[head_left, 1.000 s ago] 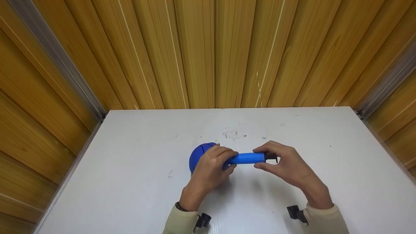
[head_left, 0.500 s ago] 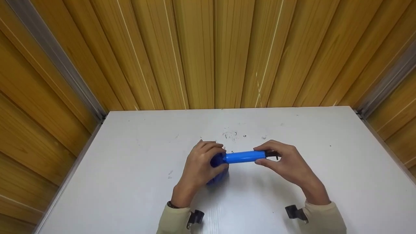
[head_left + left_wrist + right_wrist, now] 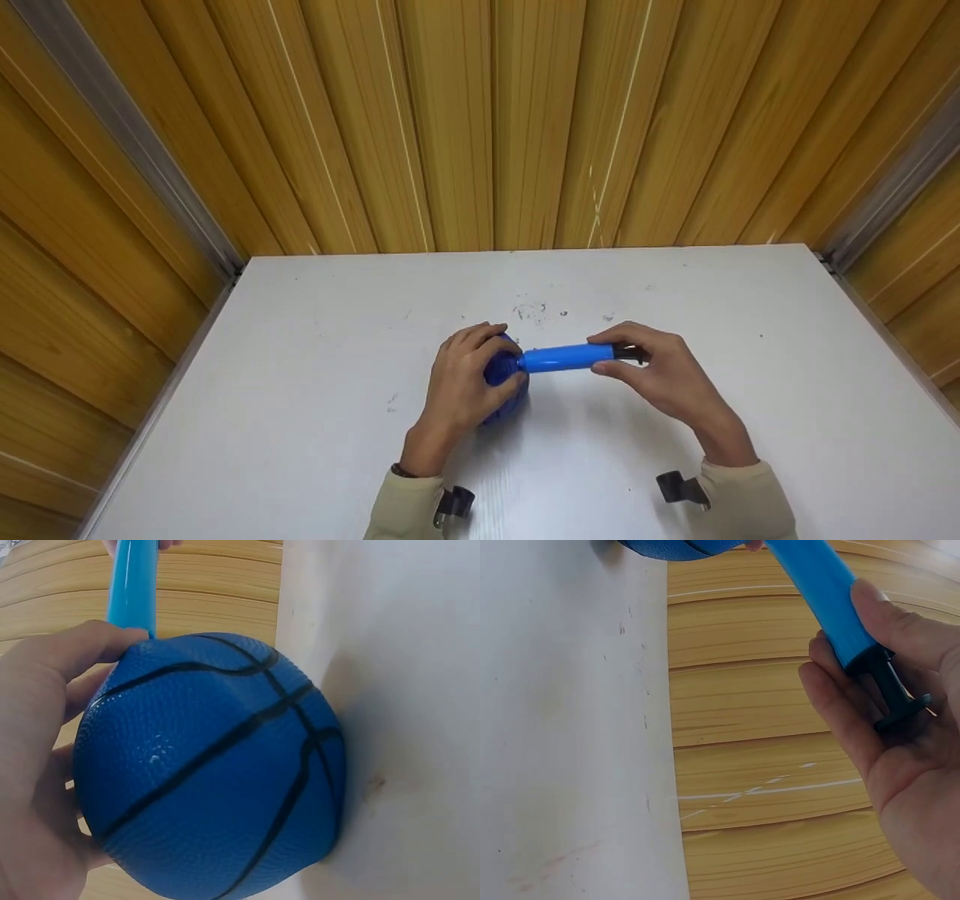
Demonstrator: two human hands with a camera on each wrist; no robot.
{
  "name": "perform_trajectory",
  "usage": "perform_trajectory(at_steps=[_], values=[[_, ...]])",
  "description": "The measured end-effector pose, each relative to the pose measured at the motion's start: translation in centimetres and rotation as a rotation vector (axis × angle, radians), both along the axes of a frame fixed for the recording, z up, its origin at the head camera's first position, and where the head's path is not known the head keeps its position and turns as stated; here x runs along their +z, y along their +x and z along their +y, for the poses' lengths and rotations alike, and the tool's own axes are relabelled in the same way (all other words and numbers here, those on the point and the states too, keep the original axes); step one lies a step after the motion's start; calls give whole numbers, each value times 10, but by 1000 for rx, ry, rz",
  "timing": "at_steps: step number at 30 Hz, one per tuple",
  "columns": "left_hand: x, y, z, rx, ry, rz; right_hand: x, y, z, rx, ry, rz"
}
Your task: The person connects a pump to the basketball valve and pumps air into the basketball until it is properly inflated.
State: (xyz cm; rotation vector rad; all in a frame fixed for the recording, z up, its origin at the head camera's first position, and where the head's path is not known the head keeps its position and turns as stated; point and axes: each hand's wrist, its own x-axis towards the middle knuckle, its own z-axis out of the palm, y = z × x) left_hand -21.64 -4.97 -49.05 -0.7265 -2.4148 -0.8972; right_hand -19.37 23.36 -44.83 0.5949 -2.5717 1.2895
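Observation:
A small blue basketball [image 3: 210, 765] with black seam lines touches the white table, its side a little flattened in the left wrist view. My left hand [image 3: 459, 381] grips it from the left, with thumb and fingers spread round it. A blue hand pump [image 3: 566, 358] lies level, one end meeting the ball between the left thumb and fingers; the joint itself is hidden. My right hand [image 3: 664, 375] holds the pump's barrel near its other end between thumb and fingers. The black plunger handle [image 3: 896, 701] sticks out a short way in front of the right palm.
The white table [image 3: 300, 360] has scattered dark marks. Wood-patterned panels [image 3: 457, 127] stand behind it and at both sides. A small black camera mount [image 3: 454, 504] sits at the left cuff, and another mount [image 3: 681, 489] at the right cuff.
My left hand has shifted left from the pump's near end to wrap round the ball, which has turned and uncovered more barrel. The right hand has barely moved.

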Motion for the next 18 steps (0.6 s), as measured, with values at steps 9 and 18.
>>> perform_trajectory(at_steps=[9,18], values=[[-5,-2,3,36,23,43,-4,-1,2,1,-56,-24],[-9,-4,3,18,28,72,-6,-2,3,-7,-61,-25]])
